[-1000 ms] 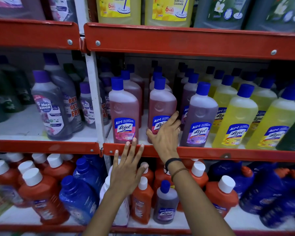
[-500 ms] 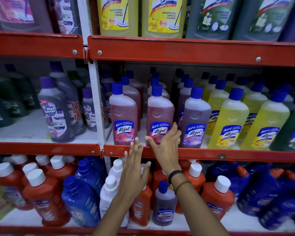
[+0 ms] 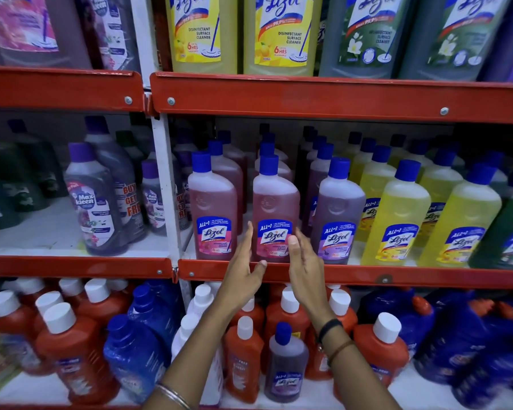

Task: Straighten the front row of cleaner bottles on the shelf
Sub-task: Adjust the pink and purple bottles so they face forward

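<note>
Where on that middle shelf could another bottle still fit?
Bare white shelf lies left of the Max Kleen bottle. Narrow gaps flank the pink bottle between the left hand and right hand. The yellow bottles stand packed tight.

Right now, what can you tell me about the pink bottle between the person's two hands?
The pink bottle is translucent plastic filled with reddish-pink liquid, with a blue screw cap and a blue-and-pink Lizol label facing out. It stands upright at the front edge of the middle shelf. The left hand and right hand flank its base, open; contact is unclear.
</note>
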